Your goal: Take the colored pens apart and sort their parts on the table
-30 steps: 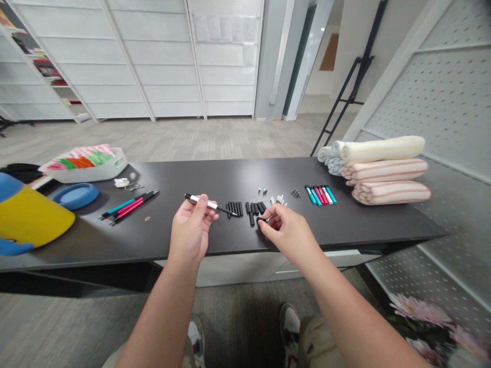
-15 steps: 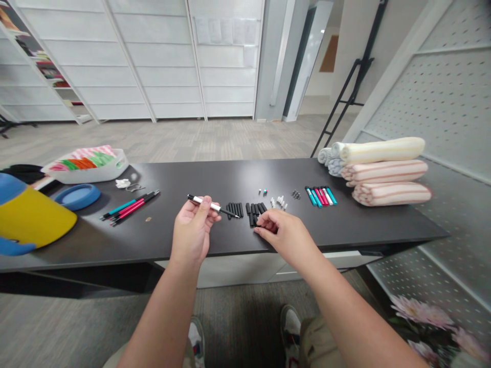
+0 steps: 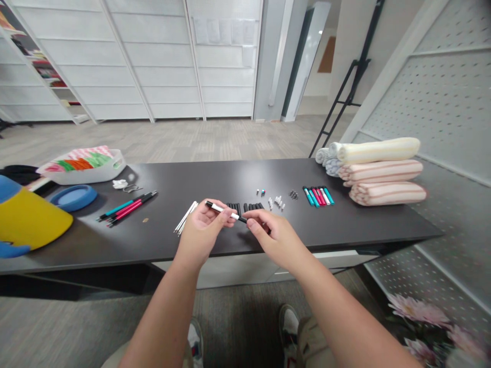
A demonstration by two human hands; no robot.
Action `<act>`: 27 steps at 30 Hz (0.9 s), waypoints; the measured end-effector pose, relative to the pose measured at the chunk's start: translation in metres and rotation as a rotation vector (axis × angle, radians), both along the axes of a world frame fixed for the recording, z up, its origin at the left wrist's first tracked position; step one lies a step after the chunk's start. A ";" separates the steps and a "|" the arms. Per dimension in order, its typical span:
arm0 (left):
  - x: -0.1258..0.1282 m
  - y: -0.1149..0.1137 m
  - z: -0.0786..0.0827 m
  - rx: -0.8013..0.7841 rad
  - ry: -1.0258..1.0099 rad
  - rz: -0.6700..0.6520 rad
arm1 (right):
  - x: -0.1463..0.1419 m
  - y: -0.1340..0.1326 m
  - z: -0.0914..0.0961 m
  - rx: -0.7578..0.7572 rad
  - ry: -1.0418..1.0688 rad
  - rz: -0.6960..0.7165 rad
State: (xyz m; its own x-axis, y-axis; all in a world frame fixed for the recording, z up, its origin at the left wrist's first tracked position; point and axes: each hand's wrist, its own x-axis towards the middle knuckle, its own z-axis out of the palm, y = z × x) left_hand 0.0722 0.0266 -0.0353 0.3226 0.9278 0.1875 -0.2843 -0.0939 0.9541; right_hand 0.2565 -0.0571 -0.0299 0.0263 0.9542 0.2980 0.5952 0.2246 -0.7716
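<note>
My left hand (image 3: pixel 203 227) pinches a half-built pen (image 3: pixel 220 209), white in the middle with a black end, over the black table (image 3: pixel 215 179). My right hand (image 3: pixel 270 235) is closed in a pinch on the pen's right end at a black part (image 3: pixel 242 219). Just behind the hands lie rows of black pen barrels (image 3: pixel 245 206). Thin white refills (image 3: pixel 185 217) lie left of my left hand. Small tips and caps (image 3: pixel 276 201) and tiny springs (image 3: pixel 294 194) sit further right.
Finished pens (image 3: pixel 126 207) lie at left, coloured pen parts (image 3: pixel 317 196) at right beside rolled towels (image 3: pixel 379 171). A white tray (image 3: pixel 82 164), a blue lid (image 3: pixel 72 196) and a yellow and blue object (image 3: pixel 26 217) occupy the far left. My shoes show on the floor below.
My right hand left the black barrels with a black part and came to the pen's right end. My left hand shifted slightly right, uncovering the white refills.
</note>
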 end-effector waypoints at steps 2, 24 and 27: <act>-0.001 -0.001 -0.001 0.035 0.042 -0.072 | -0.001 0.002 -0.001 0.002 -0.002 0.047; -0.004 0.000 -0.002 -0.041 0.025 0.018 | 0.006 0.002 -0.003 -0.065 0.010 -0.027; -0.003 -0.001 0.000 -0.058 0.035 0.028 | 0.005 0.002 -0.005 -0.020 -0.022 -0.029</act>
State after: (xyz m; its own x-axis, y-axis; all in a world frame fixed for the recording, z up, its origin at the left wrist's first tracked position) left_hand 0.0695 0.0255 -0.0356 0.3017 0.9456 0.1217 -0.2483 -0.0453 0.9676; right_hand 0.2614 -0.0548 -0.0344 0.0474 0.9589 0.2798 0.6182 0.1919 -0.7622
